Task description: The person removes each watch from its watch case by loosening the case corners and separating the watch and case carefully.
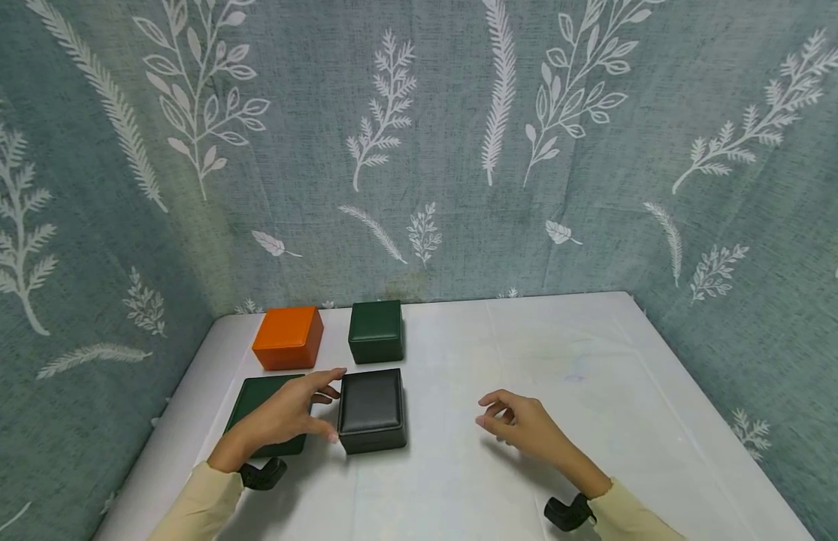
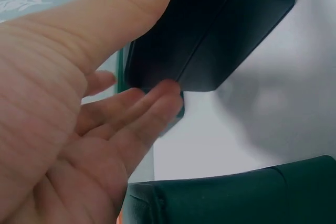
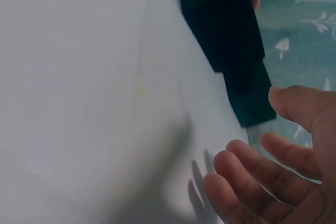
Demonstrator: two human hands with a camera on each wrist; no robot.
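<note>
Though the left hand (image 1: 290, 409) covers part of it, one green box (image 1: 258, 392) lies leftmost on the white table (image 1: 446, 488), one orange box (image 1: 286, 335) behind it. Left hand: thumb and fingers spread at the left side of one black box (image 1: 372, 408); contact unclear. Behind that: second green box (image 1: 376, 330). Right hand (image 1: 522, 428): fingers loosely bent, well apart rightward.

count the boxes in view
4: orange box at back left, green box beside it, black box in front of that, second green box partly hidden by the left hand.
</note>
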